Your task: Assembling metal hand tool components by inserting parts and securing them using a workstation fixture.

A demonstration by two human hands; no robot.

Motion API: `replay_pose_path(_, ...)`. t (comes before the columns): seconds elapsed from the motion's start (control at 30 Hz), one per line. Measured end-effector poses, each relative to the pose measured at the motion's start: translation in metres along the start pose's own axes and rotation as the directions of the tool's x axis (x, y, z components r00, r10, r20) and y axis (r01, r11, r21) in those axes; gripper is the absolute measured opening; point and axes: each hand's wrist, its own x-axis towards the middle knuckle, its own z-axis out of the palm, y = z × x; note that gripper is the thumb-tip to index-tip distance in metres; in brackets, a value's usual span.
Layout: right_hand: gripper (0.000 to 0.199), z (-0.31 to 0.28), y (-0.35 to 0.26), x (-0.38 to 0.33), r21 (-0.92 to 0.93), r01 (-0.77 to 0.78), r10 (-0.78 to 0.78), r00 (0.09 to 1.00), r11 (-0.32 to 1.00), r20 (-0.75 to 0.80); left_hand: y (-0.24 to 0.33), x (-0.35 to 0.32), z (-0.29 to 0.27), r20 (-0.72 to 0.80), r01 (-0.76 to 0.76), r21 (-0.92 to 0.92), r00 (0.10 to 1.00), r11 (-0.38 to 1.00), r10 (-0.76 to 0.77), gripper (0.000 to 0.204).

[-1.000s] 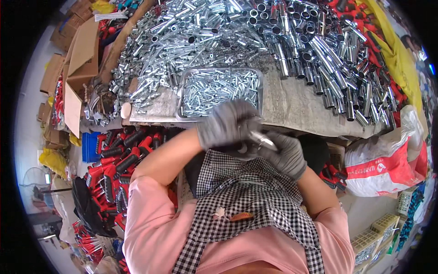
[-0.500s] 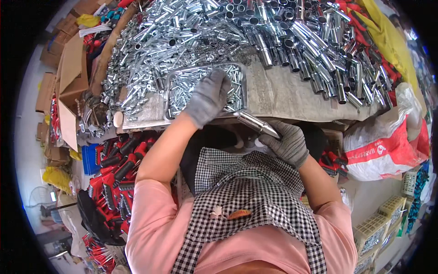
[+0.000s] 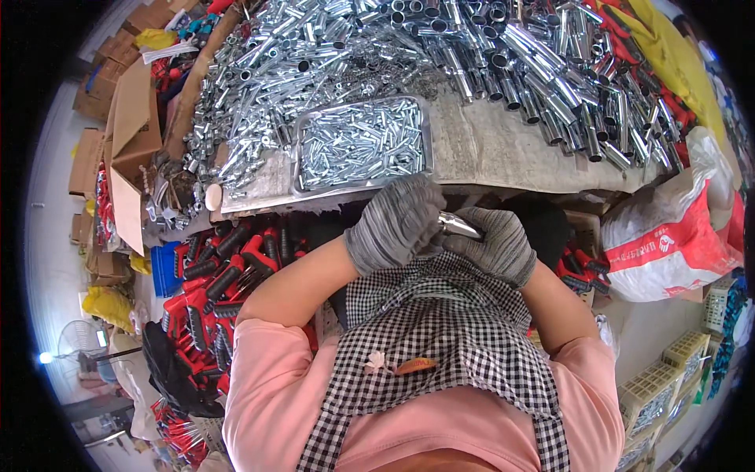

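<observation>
In front of my apron, my gloved right hand (image 3: pixel 495 244) is wrapped round a shiny chrome metal tube (image 3: pixel 458 226). My gloved left hand (image 3: pixel 399 220) is closed at the tube's other end and covers it; whether its fingers hold a small part there is hidden. Just beyond my hands, at the table's near edge, lies a rectangular metal tray (image 3: pixel 297 161) filled with small silvery pins (image 3: pixel 362 141).
Heaped chrome tubes (image 3: pixel 543 79) cover the table's right, smaller metal parts (image 3: pixel 267 86) its left. Red-and-black handled tools (image 3: pixel 208 307) are piled below left. A white-and-red sack (image 3: pixel 661 244) stands right, an open cardboard box (image 3: pixel 130 134) left, plastic crates (image 3: pixel 661 385) lower right.
My left hand has come out of the tray of pins and moved down and right to the end of the chrome tube. My right hand still grips the tube.
</observation>
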Motion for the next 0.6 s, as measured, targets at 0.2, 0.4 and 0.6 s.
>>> replay_pose_path(0.2, 0.039, 0.008, -0.015, -0.006, -0.322, 0.172, -0.191, 0.981, 0.931, -0.029, 0.031, 0.012, -0.010, 0.551, 0.185, 0.318, 0.762, 0.930, -0.340, 0.010)
replay_pose_path(0.4, 0.037, 0.011, -0.012, -0.005, -0.214, 0.193, -0.202, 0.979, 0.958, -0.023, 0.013, 0.000, -0.015, 0.440, 0.454, -0.096, 0.817, 0.886, -0.372, 0.011)
replay_pose_path(0.6, 0.041, 0.002, -0.006, 0.002, -0.086, 0.089, -0.090, 0.996, 0.992, -0.004, 0.007, -0.010, -0.011, -0.021, 0.469, 0.066, 0.883, 0.881, -0.469, 0.013)
